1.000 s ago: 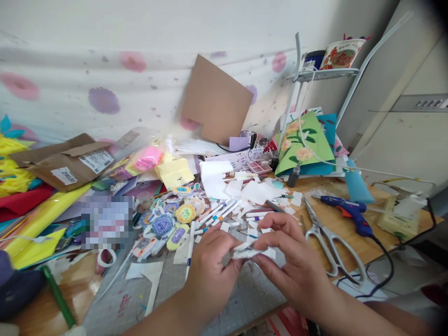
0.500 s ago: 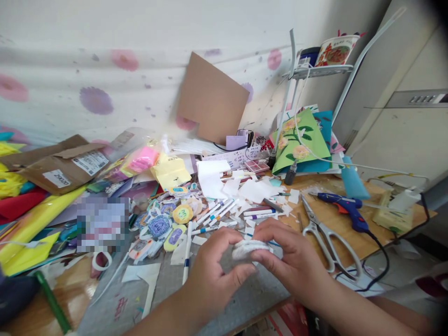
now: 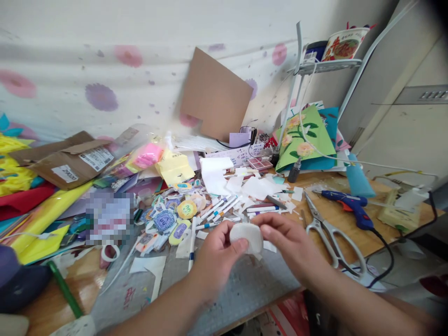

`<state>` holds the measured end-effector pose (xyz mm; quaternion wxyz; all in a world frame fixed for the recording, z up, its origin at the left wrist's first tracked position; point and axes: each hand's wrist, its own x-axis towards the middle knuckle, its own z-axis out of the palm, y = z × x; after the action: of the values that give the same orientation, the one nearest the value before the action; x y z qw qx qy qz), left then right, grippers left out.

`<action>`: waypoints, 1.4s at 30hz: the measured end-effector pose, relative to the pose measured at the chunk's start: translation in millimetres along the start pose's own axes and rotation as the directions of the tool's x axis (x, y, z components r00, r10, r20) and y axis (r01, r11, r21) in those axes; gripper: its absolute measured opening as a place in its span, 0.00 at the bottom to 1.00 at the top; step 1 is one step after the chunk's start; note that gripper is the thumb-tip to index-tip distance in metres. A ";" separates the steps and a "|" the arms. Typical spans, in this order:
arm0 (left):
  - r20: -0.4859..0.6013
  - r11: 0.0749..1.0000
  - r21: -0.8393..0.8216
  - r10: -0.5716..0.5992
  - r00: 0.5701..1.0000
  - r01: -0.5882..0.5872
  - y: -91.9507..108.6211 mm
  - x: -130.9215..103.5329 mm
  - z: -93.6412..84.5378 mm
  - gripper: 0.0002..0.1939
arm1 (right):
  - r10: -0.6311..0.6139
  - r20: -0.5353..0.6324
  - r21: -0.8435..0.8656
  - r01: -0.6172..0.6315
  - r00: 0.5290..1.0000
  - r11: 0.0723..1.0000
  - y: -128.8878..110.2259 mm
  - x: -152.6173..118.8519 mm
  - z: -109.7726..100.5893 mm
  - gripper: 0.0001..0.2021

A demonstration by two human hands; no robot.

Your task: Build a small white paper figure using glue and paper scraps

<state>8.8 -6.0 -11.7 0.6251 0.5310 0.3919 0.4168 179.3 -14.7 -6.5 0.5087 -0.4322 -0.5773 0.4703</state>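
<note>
We pinch a white, rounded, flat piece (image 3: 252,237) in our left hand (image 3: 216,252); our right hand (image 3: 294,245) grips its right edge.

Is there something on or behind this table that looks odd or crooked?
Yes. The brown cardboard sheet stands tilted before the flowered cloth, with a notch in its lower left edge. White paper scraps lie scattered around the markers.

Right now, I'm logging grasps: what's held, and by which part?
A white rounded piece: left hand holds its left side; right hand at its upper right edge.
</note>
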 end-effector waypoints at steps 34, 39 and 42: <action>-0.068 0.993 -0.107 -0.055 0.996 0.048 -1.9 -2.0 4.1 0.19 | 0.008 -0.016 -0.256 -0.012 1.000 0.967 4.3 -12.6 8.8 0.16; -0.081 0.991 -0.116 -0.078 0.994 0.068 0.0 0.0 0.3 0.18 | 0.028 -0.050 -0.092 -0.032 0.998 0.995 5.8 -5.4 6.8 0.10; -0.102 0.987 -0.143 -0.083 0.991 0.068 3.1 2.1 -2.3 0.17 | 0.050 -0.072 -0.050 -0.054 0.996 0.997 0.9 -3.0 -5.2 0.10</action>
<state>7.1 -3.0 -9.1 0.6539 0.4477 0.4150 0.4470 184.8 -17.0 -7.7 0.5051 -0.4764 -0.5594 0.4528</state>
